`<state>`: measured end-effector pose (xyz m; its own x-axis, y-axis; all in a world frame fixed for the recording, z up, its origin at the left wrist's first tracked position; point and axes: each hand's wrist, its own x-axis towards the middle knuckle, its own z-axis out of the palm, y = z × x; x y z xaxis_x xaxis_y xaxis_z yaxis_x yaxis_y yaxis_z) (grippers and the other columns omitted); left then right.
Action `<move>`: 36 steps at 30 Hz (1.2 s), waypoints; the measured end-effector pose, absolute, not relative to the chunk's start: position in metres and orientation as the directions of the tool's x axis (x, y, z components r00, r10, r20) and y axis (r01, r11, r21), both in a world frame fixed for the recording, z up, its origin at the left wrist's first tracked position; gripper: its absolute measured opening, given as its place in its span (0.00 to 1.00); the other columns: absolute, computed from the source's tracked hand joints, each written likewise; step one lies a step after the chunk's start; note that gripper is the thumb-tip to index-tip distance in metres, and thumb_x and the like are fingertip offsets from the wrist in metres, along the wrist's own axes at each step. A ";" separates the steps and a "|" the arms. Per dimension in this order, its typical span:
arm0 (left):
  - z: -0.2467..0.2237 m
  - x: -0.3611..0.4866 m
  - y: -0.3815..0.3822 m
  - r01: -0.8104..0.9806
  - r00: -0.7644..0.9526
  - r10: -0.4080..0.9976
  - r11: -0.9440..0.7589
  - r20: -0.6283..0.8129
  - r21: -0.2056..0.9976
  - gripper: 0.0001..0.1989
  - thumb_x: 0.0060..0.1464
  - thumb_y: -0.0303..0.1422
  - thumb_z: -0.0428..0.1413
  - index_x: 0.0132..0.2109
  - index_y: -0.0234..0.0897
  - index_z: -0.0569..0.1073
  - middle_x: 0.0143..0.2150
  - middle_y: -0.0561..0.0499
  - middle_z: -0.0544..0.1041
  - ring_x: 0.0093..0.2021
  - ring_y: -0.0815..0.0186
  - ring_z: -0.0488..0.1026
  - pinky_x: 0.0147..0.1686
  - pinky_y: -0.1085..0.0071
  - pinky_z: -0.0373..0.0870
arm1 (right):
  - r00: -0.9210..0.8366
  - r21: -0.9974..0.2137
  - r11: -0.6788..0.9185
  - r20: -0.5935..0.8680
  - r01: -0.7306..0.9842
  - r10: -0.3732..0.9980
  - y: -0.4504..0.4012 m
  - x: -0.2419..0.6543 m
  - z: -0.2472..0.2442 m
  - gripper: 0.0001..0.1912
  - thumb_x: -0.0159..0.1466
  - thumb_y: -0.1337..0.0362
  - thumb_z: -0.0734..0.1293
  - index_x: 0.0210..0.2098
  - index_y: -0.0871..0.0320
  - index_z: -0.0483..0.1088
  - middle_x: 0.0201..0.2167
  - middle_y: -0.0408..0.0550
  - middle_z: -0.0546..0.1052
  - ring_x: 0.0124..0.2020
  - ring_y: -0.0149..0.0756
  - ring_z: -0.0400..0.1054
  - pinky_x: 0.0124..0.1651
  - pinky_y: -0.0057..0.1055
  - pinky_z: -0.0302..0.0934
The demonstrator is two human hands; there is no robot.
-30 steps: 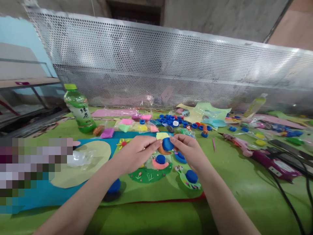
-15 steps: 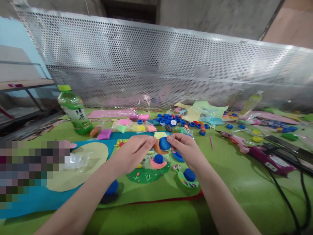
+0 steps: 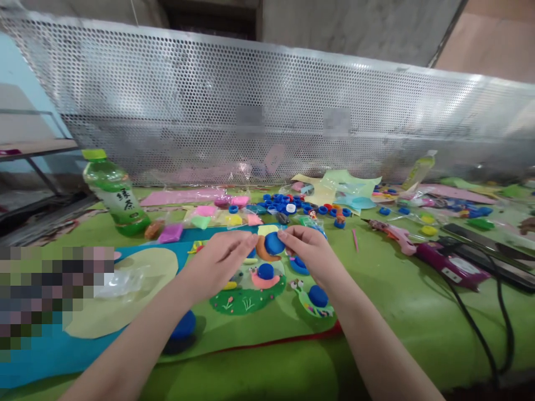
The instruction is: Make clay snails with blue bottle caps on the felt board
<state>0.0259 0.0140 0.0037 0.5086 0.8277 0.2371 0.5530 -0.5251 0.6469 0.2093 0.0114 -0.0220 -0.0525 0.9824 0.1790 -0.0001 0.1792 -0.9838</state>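
A blue bottle cap (image 3: 275, 243) with a curved brown clay strip (image 3: 264, 250) along its lower left edge is held up between my hands. The thumb and fingers of my right hand (image 3: 308, 248) pinch the cap's right side. Closed fingertips of my left hand (image 3: 225, 253) meet the upper end of the brown strip. Below them, a pink clay snail with a blue cap shell (image 3: 266, 273) lies on a dark green clay patch (image 3: 246, 298) on a light green sheet. A green clay snail (image 3: 316, 298) with googly-looking eyes sits to the right.
A green tea bottle (image 3: 117, 195) stands back left, before a perforated metal screen (image 3: 209, 111). Several loose blue caps (image 3: 288, 203) lie behind my hands. At right are a purple corded tool (image 3: 451, 264) and its black cable. Another blue cap (image 3: 184, 324) rests beside my left forearm.
The whole view has shifted slightly, so the scene sits further left. Both hands keep the cap and brown clay strip together, with little change in grip.
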 end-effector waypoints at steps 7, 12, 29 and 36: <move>-0.001 0.029 0.017 0.655 0.501 0.861 -0.443 0.087 0.612 0.20 0.53 0.48 0.45 0.24 0.37 0.60 0.21 0.57 0.56 0.20 0.72 0.52 0.19 0.74 0.48 | -0.074 -0.987 0.161 0.161 -0.004 0.984 0.013 0.210 -0.022 0.17 0.50 0.52 0.68 0.21 0.61 0.66 0.16 0.38 0.61 0.19 0.23 0.50 0.22 0.24 0.44; 0.001 0.028 0.018 0.661 0.535 0.834 -0.511 0.131 0.550 0.22 0.47 0.50 0.51 0.22 0.38 0.55 0.20 0.58 0.54 0.20 0.73 0.50 0.18 0.75 0.48 | -0.081 -0.991 0.135 0.136 -0.013 0.987 0.013 0.209 -0.021 0.17 0.51 0.52 0.68 0.21 0.61 0.65 0.16 0.37 0.60 0.19 0.23 0.50 0.22 0.25 0.43; -0.011 0.038 0.012 0.767 0.465 0.474 -0.637 0.748 -0.073 0.23 0.46 0.49 0.54 0.23 0.39 0.51 0.20 0.58 0.55 0.20 0.73 0.56 0.19 0.76 0.51 | -0.052 -0.994 0.108 0.109 -0.027 0.993 0.012 0.206 -0.023 0.18 0.50 0.51 0.69 0.20 0.60 0.65 0.15 0.37 0.60 0.19 0.23 0.50 0.23 0.25 0.44; -0.008 0.031 0.016 0.793 0.458 0.508 -0.604 0.730 -0.076 0.27 0.41 0.58 0.52 0.22 0.39 0.52 0.19 0.58 0.57 0.19 0.73 0.56 0.18 0.75 0.51 | -0.043 -0.994 0.104 0.106 -0.044 0.993 0.015 0.208 -0.025 0.20 0.49 0.49 0.69 0.20 0.60 0.64 0.15 0.37 0.59 0.18 0.23 0.49 0.23 0.25 0.42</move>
<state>0.0308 0.0161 -0.0083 0.4575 0.5083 0.7296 0.7932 -0.6041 -0.0765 0.2084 0.0152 -0.0250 -0.0431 0.9935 0.1058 -0.0439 0.1039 -0.9936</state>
